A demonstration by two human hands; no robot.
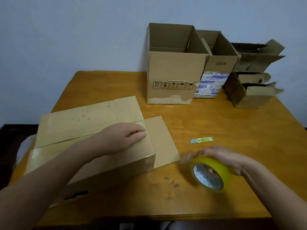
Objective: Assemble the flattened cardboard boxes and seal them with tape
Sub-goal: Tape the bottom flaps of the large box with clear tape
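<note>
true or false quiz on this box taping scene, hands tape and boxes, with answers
1. The left hand rests flat on top of the closed box. True.
2. The right hand holds a utility knife. False: its grip is on the yellow tape roll; the small cutter lies on the table.
3. The tall box at the back is open at the top. True.
4. The tape roll is red. False: it is yellow.
</note>
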